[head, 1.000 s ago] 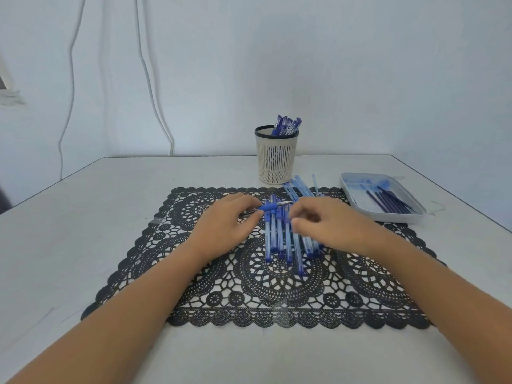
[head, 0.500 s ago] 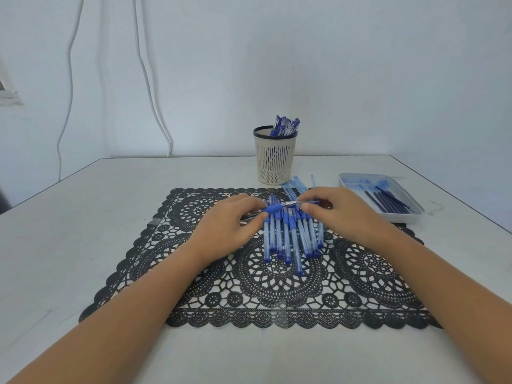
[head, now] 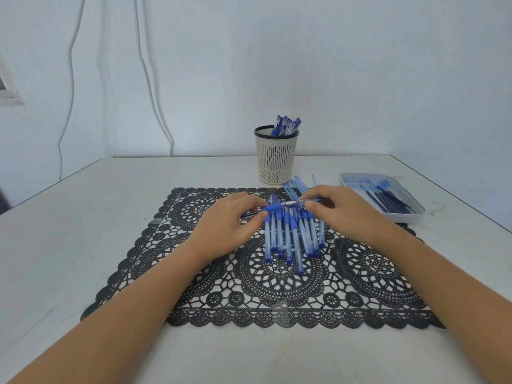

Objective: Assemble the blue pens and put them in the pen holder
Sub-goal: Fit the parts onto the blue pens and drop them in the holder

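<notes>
Left hand (head: 230, 225) and right hand (head: 349, 214) each pinched one end of a blue pen (head: 288, 205) — pen holder (head: 275, 162) at twelve o'clock.

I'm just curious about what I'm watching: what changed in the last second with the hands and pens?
The right hand lifted off the row of pens on the mat, moved a little farther away, and now pinches the right end of the pen that the left hand holds. The left hand, pen holder and tray stayed put.
</notes>
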The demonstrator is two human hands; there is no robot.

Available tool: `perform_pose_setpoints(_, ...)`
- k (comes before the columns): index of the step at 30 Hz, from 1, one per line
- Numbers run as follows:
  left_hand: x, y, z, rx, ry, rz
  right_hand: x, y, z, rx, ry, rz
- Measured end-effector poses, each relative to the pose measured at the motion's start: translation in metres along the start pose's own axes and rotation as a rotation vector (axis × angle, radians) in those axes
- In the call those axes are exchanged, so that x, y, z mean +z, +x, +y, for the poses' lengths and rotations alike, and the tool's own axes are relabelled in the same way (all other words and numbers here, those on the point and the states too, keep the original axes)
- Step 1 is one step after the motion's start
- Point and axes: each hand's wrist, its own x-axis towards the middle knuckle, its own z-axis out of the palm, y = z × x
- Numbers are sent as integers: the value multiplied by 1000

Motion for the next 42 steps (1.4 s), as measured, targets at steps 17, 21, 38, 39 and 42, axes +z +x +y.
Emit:
perform_pose_setpoints(17,-1,2,13,-18,-51,-106,10,2,0,-127,19,-3)
perform_pose_setpoints(21,-4,4,14,-131,-193,-178,13,1,-1,-151,49,18)
perform_pose_setpoints(38,-35,63,12,-340,20,184,23,10,34,1,-231,104)
perform_pose_setpoints(39,-40,79,11,-392,-37,252,24,11,38,27,-257,71)
perform_pose_setpoints(42,-54,128,7,-477,-188,395,28,13,45,83,-269,-6)
